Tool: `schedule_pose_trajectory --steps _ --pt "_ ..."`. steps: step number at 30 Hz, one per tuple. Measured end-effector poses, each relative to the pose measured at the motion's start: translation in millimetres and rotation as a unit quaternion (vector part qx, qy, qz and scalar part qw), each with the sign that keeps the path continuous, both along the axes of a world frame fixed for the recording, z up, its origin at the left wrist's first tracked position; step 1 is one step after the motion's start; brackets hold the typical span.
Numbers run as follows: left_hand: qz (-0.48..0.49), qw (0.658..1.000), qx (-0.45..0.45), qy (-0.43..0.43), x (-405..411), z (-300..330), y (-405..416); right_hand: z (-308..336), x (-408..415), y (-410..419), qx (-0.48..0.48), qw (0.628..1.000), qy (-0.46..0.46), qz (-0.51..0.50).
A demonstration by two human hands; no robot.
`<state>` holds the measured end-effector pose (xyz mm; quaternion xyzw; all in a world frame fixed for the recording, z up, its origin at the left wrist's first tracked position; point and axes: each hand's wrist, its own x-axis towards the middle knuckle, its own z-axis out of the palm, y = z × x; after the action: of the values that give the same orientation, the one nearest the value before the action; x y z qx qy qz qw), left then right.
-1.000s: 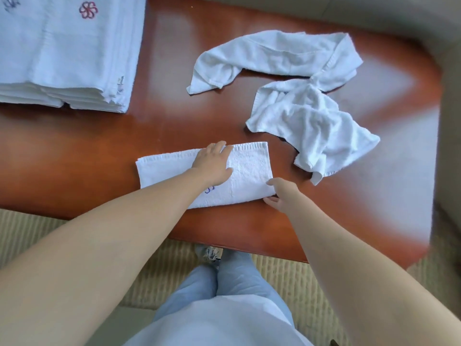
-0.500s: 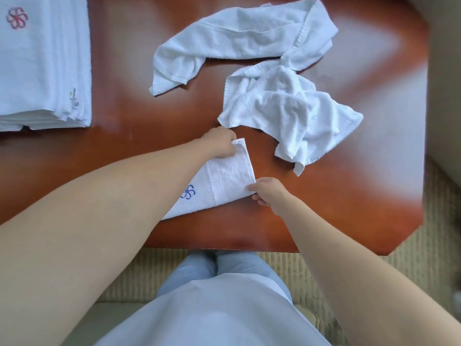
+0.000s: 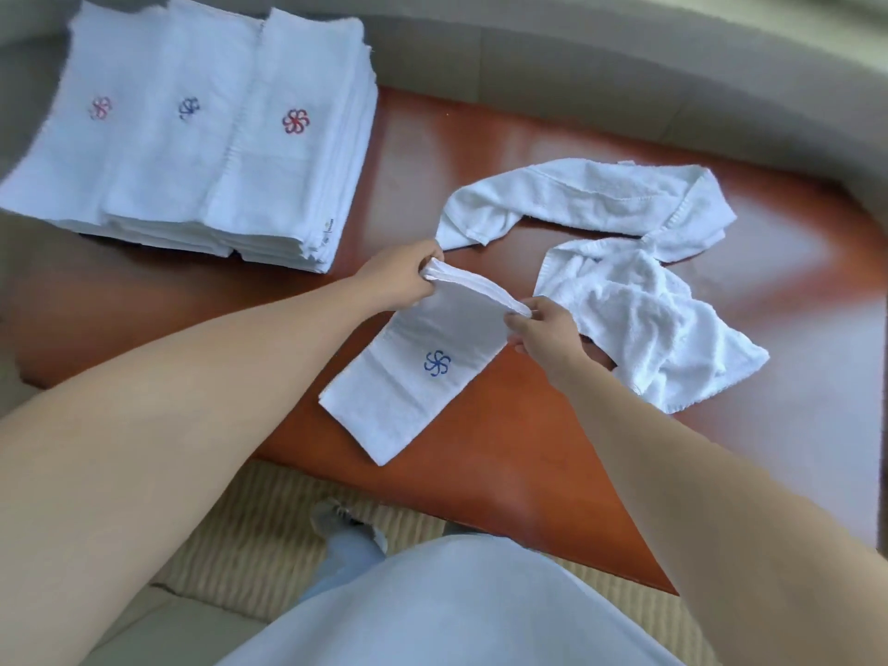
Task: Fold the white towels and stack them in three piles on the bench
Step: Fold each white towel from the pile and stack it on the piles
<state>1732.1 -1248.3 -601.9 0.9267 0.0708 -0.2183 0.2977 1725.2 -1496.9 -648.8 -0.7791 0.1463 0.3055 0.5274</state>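
The red-brown worktop (image 3: pixel 480 151) held three piles of folded towels (image 3: pixel 202 137) at the far left. The folded towel (image 3: pixel 423 372) hung between both hands, its long side running from the fingers down toward the person. The left hand (image 3: pixel 399 276) pinched one top corner and the right hand (image 3: pixel 543 329) pinched the other. The piles lay to the left, nearer the left hand, so the towel probably had to travel that way.

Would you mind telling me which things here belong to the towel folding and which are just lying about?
Part of the job:
- folded towel, in the grip of the left hand and right hand
- three piles
- loose towels awaiting folding
- bench

Just lying about:
- rug
- shoe
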Motion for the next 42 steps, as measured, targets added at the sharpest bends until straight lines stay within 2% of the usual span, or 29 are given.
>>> schedule_pose_trajectory --steps 10,17,23,31,38,42 --pt "0.111 0.990 -0.005 -0.091 -119 77 179 103 -48 176 -0.046 0.973 -0.179 0.139" --pt "0.179 0.972 -0.007 -0.150 -204 122 294 167 -101 297 -0.039 0.947 -0.267 0.176" --pt "0.203 0.958 0.016 -0.203 -244 166 364 203 -129 373 -0.020 0.933 -0.304 0.192" --pt "0.230 0.938 0.011 -0.258 -236 207 427 234 -126 440 0.070 0.938 -0.300 0.159" --pt "0.291 0.902 -0.135 -0.289 -178 231 464 267 -83 479 0.117 0.931 -0.322 0.129" --pt "0.298 0.891 -0.146 -0.311 -136 238 481 274 -46 495 0.111 0.926 -0.339 0.119"
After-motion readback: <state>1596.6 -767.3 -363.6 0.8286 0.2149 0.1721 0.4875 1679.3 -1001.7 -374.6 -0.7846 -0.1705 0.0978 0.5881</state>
